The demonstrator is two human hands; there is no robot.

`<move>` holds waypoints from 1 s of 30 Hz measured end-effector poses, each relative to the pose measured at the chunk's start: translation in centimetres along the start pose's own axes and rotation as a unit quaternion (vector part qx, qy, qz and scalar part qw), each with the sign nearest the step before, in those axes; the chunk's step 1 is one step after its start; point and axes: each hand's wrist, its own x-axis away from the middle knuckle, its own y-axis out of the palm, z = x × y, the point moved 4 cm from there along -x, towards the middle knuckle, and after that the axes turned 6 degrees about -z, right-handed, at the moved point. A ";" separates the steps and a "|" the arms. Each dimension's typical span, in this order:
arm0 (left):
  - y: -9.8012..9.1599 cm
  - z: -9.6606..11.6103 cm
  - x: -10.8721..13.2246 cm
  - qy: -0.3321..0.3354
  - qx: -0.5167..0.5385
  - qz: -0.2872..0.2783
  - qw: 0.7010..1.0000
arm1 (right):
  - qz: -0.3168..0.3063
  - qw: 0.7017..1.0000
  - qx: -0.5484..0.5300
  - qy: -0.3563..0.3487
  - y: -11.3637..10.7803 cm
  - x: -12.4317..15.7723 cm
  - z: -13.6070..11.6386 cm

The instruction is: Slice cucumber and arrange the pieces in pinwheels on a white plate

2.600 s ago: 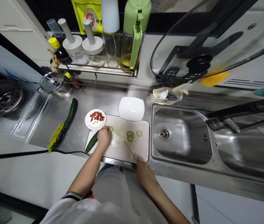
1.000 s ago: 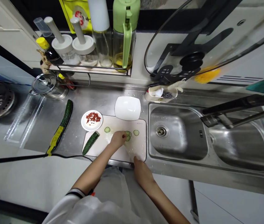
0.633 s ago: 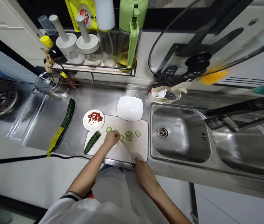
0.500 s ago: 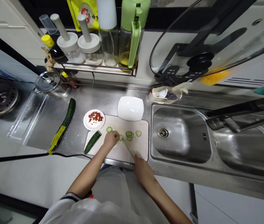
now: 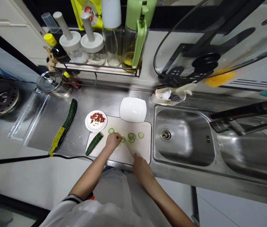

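My left hand [image 5: 113, 142] is over the white cutting board [image 5: 114, 156], its fingers pinched at the edge of a thin cucumber slice [image 5: 123, 139]. In my right hand [image 5: 142, 168] is a knife [image 5: 129, 149], gripped by the handle, its blade slanting up and left so the tip lies close to that slice. Several more slices rest on the board: an overlapping group [image 5: 131, 137], a single one [image 5: 141, 135] to the right and another [image 5: 111, 130] behind my left hand. A cut piece of cucumber [image 5: 94, 143] lies at the board's left side.
A plate of chopped red bits [image 5: 96, 121] stands at the board's back left corner, and a white dish [image 5: 132, 109] behind it. A whole cucumber [image 5: 69, 116] with yellow tape lies left. The sink [image 5: 182, 135] is right; a seasoning rack [image 5: 97, 67] hangs above.
My right hand has shifted slightly left and away from me with the knife. My left hand stays pinched by the slice. The whole view has shifted a little.
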 end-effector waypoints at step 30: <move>-3.7 -0.1 1.7 -0.089 -0.099 0.127 0.983 | -0.033 0.999 -0.026 0.025 2.3 2.0 1.7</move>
